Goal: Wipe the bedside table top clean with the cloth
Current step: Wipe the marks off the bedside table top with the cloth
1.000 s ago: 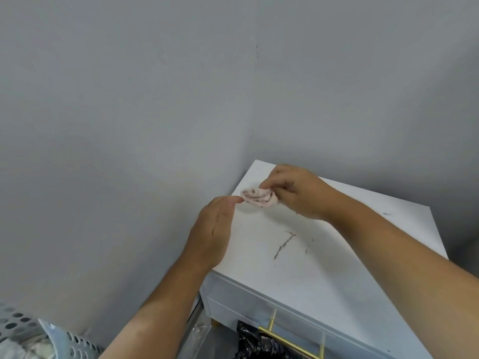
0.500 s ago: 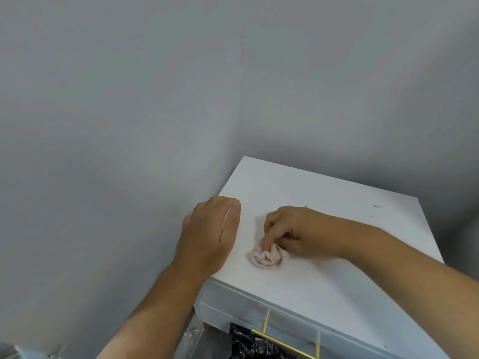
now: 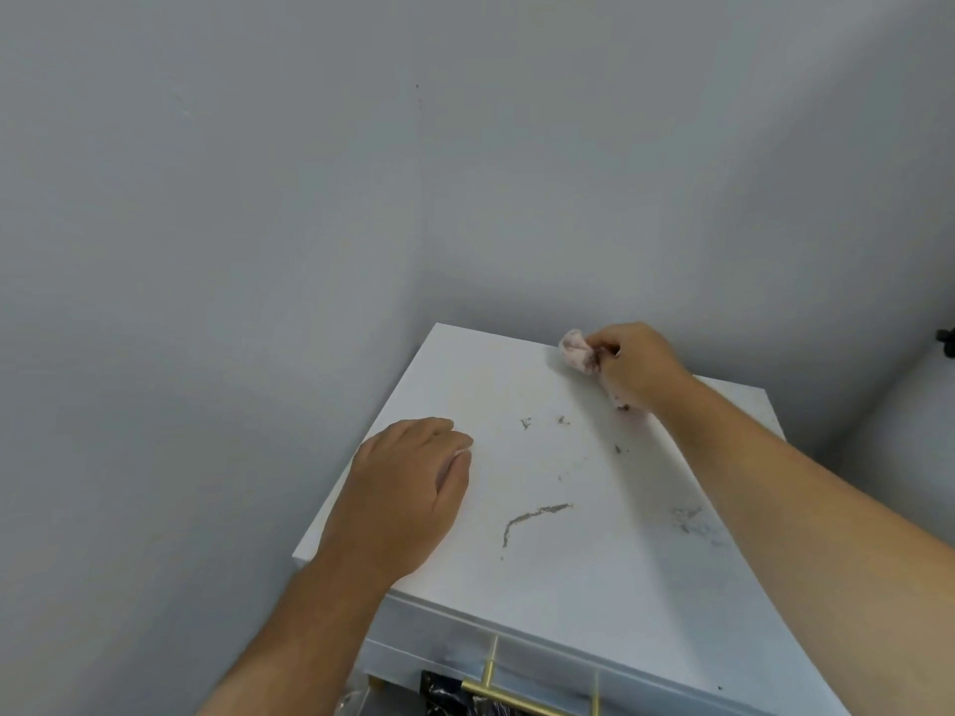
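Cloth (image 3: pixel 578 350) pinched by right hand (image 3: pixel 638 364) fingers; left hand (image 3: pixel 408 488) fingers together, flat.

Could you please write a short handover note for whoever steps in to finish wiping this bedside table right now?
Left hand: empty, palm down on the table top near its left edge.
Right hand: gripping the bunched pink cloth at the far edge of the top.
Done: far left area looks clean.
Left: curved dirt streak mid-top, small specks beyond it, and a faint smudge toward the right side.
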